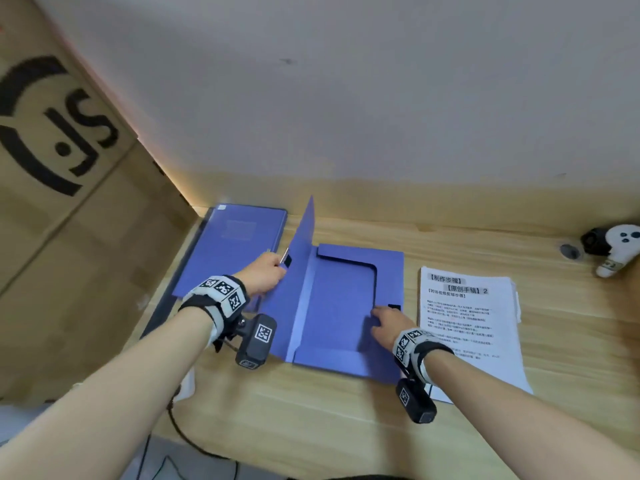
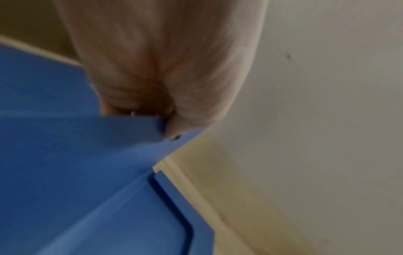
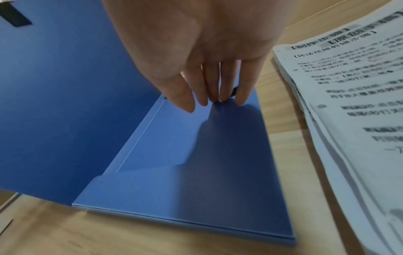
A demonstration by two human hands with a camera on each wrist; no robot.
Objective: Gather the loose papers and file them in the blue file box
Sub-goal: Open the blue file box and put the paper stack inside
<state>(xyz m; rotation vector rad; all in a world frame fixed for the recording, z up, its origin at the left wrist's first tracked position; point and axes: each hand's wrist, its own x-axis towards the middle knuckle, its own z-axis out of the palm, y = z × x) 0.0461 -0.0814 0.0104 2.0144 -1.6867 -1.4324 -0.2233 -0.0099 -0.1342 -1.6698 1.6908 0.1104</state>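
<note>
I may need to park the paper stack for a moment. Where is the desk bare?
Bare wood lies along the near edge of the desk, in front of the open file box, and right of the papers, below the white controller. The left side is crowded: the left hand holds the lid up beside a second blue folder; the right hand presses the tray.

Left hand (image 1: 264, 274) pinching, fingers curled; right hand (image 1: 387, 324) pressing down with straight fingers (image 3: 224, 86).

Wooden desk (image 1: 311, 410) bears open blue file box (image 1: 339, 306), papers (image 1: 471, 323), perhaps a controller (image 1: 613, 247).
</note>
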